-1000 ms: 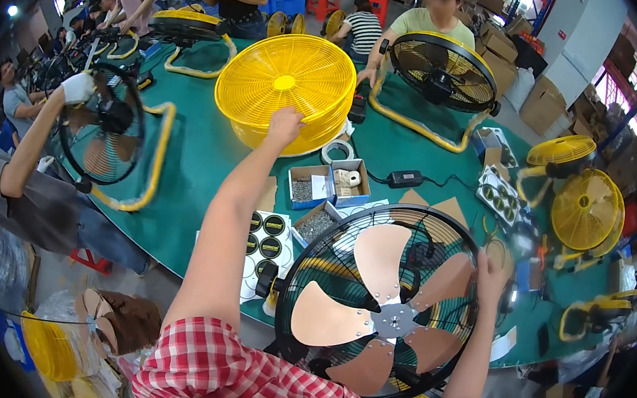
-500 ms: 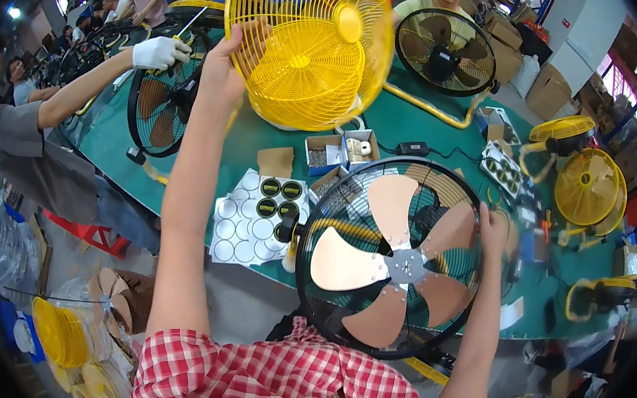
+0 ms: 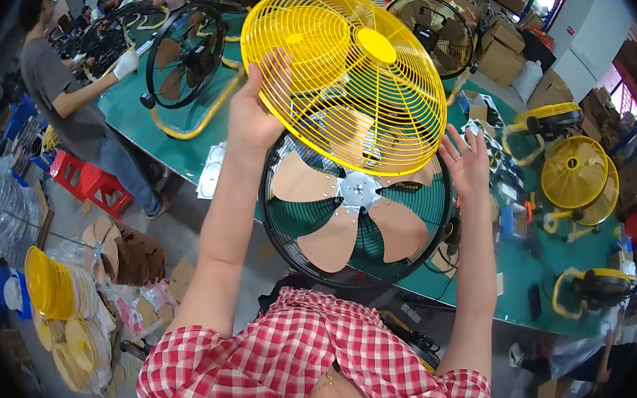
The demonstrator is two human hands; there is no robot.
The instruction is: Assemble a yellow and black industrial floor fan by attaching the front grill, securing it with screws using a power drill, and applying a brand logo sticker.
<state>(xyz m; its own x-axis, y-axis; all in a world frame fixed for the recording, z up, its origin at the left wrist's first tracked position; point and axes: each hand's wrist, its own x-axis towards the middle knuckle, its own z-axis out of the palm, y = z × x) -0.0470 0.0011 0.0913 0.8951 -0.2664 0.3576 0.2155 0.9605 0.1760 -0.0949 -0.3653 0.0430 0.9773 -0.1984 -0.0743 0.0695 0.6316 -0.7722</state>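
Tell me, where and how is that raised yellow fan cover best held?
Probably by the rim of the yellow fan cover, from its left and right sides: it is wide, round and tilted, and its face is open wirework. The left hand grips the left edge; the open right hand is by the right edge.

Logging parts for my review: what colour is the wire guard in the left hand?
Yellow; the wire guard shows best in the head view.

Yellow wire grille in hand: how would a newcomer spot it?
Find the green table; at its near edge is a black fan with tan blades. Tilted over it is the round yellow wire grille; unlike the stacked yellow grilles at lower left, it is in the left hand.
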